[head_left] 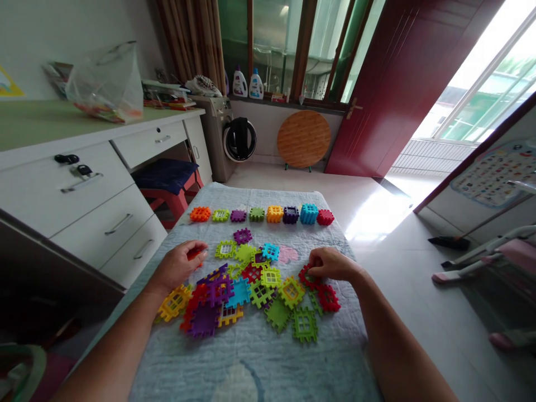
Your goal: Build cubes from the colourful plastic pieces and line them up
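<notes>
A pile of flat interlocking plastic tiles (pixel 251 290) in several colours lies on a pale blue quilt (pixel 268 357). My left hand (pixel 180 265) is curled over an orange tile (pixel 195 255) at the pile's left edge. My right hand (pixel 333 263) pinches a red tile (pixel 307 277) at the pile's right edge; another red tile (pixel 329 297) lies just below it. A row of assembled cubes and stacked tiles (pixel 268 214) stands along the far edge of the quilt, running from an orange piece (pixel 200 214) to a red one (pixel 325 217).
White drawers (pixel 104 195) and a desk stand to the left, with a red stool (pixel 170 195) under it. A washing machine (pixel 234 137), a round wooden tabletop (pixel 304 138) and a dark red door (pixel 402 84) are at the back. A broom (pixel 456 241) lies at the right.
</notes>
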A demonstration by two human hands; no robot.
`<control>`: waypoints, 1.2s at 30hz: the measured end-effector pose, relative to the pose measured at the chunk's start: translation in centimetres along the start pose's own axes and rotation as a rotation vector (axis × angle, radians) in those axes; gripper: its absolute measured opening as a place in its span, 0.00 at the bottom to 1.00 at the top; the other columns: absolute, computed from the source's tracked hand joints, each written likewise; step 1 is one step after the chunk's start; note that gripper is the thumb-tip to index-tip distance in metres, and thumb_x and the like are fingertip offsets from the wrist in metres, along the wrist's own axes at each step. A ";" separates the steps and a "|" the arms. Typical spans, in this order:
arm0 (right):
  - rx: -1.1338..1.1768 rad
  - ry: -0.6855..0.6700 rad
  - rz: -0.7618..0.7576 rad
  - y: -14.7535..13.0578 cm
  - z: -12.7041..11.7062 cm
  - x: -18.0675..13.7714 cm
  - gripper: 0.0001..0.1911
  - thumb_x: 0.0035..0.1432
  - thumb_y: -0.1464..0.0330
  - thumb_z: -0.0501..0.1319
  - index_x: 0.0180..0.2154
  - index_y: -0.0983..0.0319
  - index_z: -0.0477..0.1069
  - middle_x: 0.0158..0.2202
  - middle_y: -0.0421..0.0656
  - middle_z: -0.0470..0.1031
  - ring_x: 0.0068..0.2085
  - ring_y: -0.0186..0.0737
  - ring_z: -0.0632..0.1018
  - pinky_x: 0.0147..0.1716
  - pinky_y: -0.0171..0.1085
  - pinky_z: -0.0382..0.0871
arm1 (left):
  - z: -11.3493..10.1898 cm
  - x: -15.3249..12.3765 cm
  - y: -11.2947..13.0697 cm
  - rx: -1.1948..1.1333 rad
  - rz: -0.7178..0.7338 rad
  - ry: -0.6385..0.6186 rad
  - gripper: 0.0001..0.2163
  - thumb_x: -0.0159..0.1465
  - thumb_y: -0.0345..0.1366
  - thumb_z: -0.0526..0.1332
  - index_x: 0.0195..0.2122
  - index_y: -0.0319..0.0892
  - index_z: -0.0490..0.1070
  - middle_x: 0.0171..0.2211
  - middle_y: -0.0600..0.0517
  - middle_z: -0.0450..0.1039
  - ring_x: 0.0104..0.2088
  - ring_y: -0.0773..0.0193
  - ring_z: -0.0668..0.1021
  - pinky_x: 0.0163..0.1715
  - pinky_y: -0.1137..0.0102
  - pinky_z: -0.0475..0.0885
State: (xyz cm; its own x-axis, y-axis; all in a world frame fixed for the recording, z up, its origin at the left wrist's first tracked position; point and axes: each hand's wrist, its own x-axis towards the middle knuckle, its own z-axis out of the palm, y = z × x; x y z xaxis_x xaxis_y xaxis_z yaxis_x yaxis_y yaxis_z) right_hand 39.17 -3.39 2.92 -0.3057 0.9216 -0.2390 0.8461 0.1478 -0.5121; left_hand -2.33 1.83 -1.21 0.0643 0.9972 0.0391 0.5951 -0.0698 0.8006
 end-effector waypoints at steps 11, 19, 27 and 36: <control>0.236 0.636 -0.029 0.3 0.4 1.1 0.06 0.49 0.67 0.59 0.25 0.60 0.62 0.22 0.36 0.63 0.25 0.31 0.64 0.25 0.32 0.60 | 0.0 0.0 0.0 -0.035 -0.003 0.012 0.17 0.51 0.48 0.62 0.37 0.42 0.73 0.37 0.49 0.78 0.36 0.58 0.79 0.33 0.70 0.76; -0.080 0.378 -0.209 0.5 1.4 1.3 0.02 0.49 0.69 0.62 0.29 0.60 0.72 0.35 0.42 0.68 0.37 0.38 0.71 0.42 0.39 0.65 | 0.0 0.0 0.1 -0.041 -0.015 0.015 0.18 0.50 0.48 0.62 0.37 0.42 0.73 0.36 0.50 0.78 0.35 0.58 0.79 0.34 0.70 0.76; -0.034 0.234 -0.151 0.7 -1.4 -0.8 0.06 0.50 0.68 0.61 0.33 0.60 0.74 0.36 0.43 0.72 0.36 0.37 0.73 0.39 0.37 0.65 | 0.0 -0.1 0.1 -0.052 -0.029 0.005 0.19 0.50 0.49 0.62 0.38 0.41 0.73 0.38 0.49 0.78 0.36 0.57 0.79 0.33 0.70 0.77; -0.073 -0.156 0.073 -1.3 -2.6 -4.0 0.15 0.42 0.65 0.66 0.36 0.60 0.71 0.31 0.40 0.72 0.30 0.36 0.71 0.28 0.34 0.62 | -0.2 -0.2 0.5 0.009 -0.003 0.023 0.18 0.50 0.49 0.62 0.37 0.41 0.73 0.37 0.49 0.78 0.36 0.58 0.79 0.36 0.69 0.76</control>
State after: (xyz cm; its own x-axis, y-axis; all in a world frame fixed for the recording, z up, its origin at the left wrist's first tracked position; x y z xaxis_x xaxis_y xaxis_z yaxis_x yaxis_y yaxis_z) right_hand 40.39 -6.34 6.67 -0.3020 0.8648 -0.4012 0.8960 0.1137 -0.4293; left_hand -2.15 1.59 -0.68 0.0445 0.9977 0.0504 0.6027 -0.0670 0.7952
